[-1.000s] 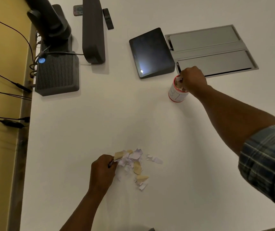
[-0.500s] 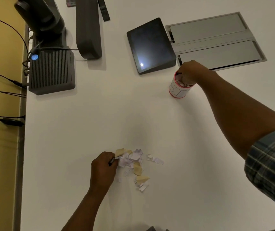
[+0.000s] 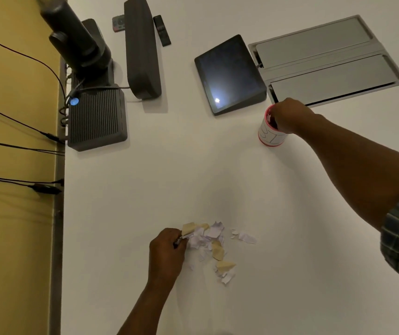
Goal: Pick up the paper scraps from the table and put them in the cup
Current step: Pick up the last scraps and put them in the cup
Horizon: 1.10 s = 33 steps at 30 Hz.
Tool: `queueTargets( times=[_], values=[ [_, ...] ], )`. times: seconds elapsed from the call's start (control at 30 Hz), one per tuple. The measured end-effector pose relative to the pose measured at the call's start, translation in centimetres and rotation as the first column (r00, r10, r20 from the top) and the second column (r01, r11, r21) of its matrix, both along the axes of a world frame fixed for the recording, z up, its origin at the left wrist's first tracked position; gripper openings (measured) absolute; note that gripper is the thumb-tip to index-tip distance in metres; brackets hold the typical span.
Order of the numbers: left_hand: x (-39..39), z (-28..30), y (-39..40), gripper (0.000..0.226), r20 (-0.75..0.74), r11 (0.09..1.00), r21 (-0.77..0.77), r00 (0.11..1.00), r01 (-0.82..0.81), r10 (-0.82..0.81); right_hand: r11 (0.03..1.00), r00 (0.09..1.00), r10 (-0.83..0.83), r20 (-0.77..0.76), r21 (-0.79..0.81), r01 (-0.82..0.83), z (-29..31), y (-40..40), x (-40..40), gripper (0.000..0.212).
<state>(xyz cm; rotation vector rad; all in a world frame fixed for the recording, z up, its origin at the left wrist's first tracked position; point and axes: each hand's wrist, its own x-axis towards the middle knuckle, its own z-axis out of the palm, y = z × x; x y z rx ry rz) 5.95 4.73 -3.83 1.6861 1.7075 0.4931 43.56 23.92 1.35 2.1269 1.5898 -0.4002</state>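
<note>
My right hand (image 3: 287,116) is at the mouth of the white paper cup with the red rim and red base (image 3: 271,131), which stands at the far right of the white table (image 3: 193,165), just beside the dark tilted touch-screen tablet (image 3: 229,73) and touching the near edge of the grey metal cable hatch (image 3: 326,61). Over the last second this hand has sunk from hovering above the rim to having its fingertips down inside the cup, curled together. I cannot tell whether they are pinching paper or have let it go; some white paper shows inside the rim beside my fingers. I judge that this load is being delivered or has just been dropped.

My left hand (image 3: 167,252) has barely moved. It sits at the left edge of the heap of torn white and pale yellow paper scraps (image 3: 211,245) on the near middle of the table, its fingers curled and pinching a scrap or two at the heap's left edge.

The heap looks the same size as it did a second ago, with a few loose bits (image 3: 244,236) lying just to its right. So most of the work remains, I reckon.
</note>
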Motion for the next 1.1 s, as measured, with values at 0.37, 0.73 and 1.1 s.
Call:
queueTargets(
  times=[0.37,0.73,1.1],
  values=[
    [0.7,0.7,0.4,0.026,-0.020,0.998,-0.059,1.000,0.006,-0.007,0.976,0.989,-0.077,-0.124,0.193,0.100,1.9,0.3,-0.2,0.042],
    [2.8,1.5,1.9,0.027,-0.025,0.995,-0.090,0.999,0.035,-0.037,0.544,0.745,-0.092,-0.660,0.593,0.593,1.2,-9.3,-2.7,0.030],
    [14.2,3.9,9.6,0.015,-0.069,0.961,-0.058,0.959,0.272,-0.276,0.944,0.738,0.024,-0.675,0.258,0.206,-9.6,-27.0,-14.3,0.055]
  ],
)
